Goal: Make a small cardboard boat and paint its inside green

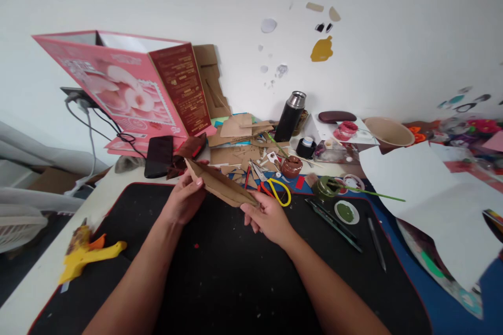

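Observation:
A folded piece of brown cardboard (220,184) is held up over the black mat (236,272), tilted down toward the right. My left hand (184,196) grips its left end, thumb on the near side and fingers behind. At the lower right end, my right hand (267,214) pinches the cardboard between thumb and fingers. Just beyond the right hand lie yellow-handled scissors (280,191) and loose cardboard scraps (236,154). A yellow glue gun (88,254) rests on the mat's left side.
A pink paper bag (129,94) stands at the back left beside a black phone (159,157). Behind the scraps are a black thermos (290,118) and a brown paint jar (291,167). To the right lie a green paint jar (327,187), a utility knife (334,224), a pen (376,243) and white paper (432,193).

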A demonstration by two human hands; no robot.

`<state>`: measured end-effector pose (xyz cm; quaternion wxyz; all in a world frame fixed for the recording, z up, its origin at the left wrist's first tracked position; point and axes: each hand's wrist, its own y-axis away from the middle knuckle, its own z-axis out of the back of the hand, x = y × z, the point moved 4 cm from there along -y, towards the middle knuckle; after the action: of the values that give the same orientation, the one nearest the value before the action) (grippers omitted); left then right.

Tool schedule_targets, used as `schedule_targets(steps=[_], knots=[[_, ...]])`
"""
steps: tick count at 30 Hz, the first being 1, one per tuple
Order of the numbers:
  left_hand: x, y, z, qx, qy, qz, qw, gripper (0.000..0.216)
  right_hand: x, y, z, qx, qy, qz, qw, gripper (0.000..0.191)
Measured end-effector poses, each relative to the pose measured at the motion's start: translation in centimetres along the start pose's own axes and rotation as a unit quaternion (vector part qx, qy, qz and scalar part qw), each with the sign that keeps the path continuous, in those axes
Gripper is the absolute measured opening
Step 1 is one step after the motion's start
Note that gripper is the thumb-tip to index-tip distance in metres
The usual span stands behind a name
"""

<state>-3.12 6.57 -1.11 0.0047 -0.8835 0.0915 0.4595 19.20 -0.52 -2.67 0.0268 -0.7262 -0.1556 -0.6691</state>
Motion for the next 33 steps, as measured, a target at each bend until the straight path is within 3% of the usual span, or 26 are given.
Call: schedule_targets(steps=[7, 18, 27, 33], knots=[[0.7, -0.3, 0.0, -0.002, 0.019, -0.002, 1.0, 0.053, 0.2, -0.2, 0.9, -0.048, -0.04, 0.008, 0.998, 0.06], [1.1, -0.3, 0.1, -0.009, 0.017, 0.007, 1.0, 0.052, 0.4, -0.3, 1.1, -0.061, -0.056, 0.03, 0.996, 0.064], [1.4, 0.3, -0.4, 0.003, -0.009, 0.016, 1.0, 0.064, 0.4, -0.5, 1.8, -0.126, -0.152, 0.044, 0.979, 0.06], [1.4, 0.4, -0.5, -0.005, -0.029, 0.025, 0.999, 0.066, 0.7, -0.5, 2.0, -0.121, -0.172, 0.035, 0.977, 0.06]])
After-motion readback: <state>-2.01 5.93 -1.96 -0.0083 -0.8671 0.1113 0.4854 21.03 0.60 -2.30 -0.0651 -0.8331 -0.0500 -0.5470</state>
